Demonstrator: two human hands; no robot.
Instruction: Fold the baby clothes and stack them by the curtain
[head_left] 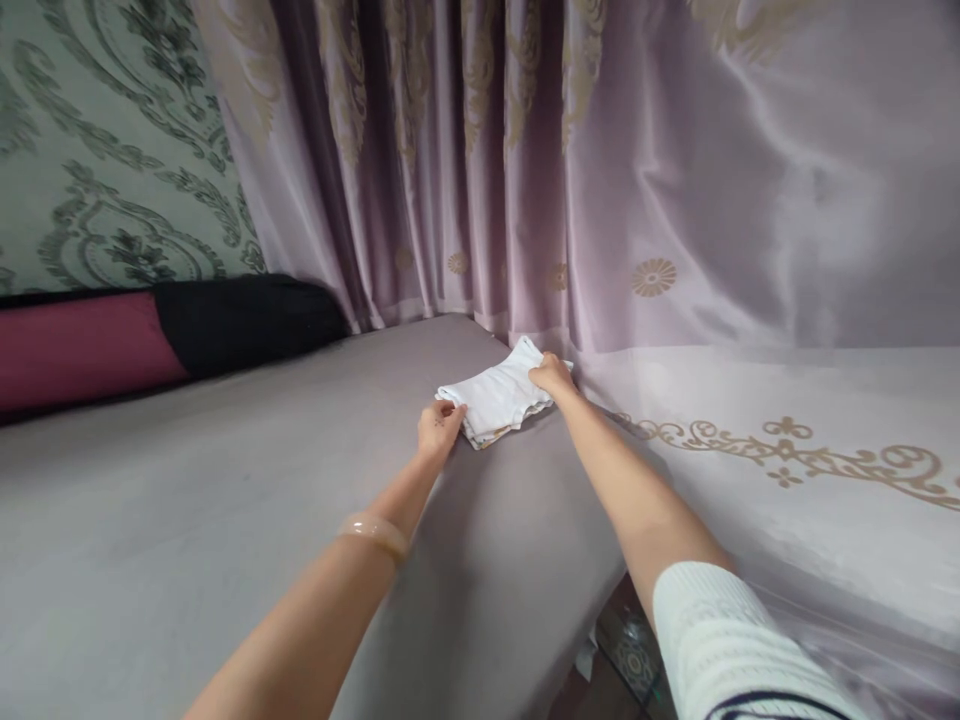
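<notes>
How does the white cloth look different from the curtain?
Color: the cloth is plain white on top, while the curtain is mostly mauve with gold patterns.
Size: the cloth is small; the curtain is far larger.
Pose: the cloth is folded in layers, held by the left hand and right hand; the curtain hangs, partly in pleats.
Both are fabric.

We see white cloth (491, 393), matt and lightly creased, on a bed cover (225, 520) of smooth, dull fabric. The curtain (720, 200) looks satiny, its folds glossy where they catch light. Our bangle (375, 530) is smooth and polished, our sleeve (750, 640) ribbed knit, the patterned wall (112, 150) matt.
</notes>
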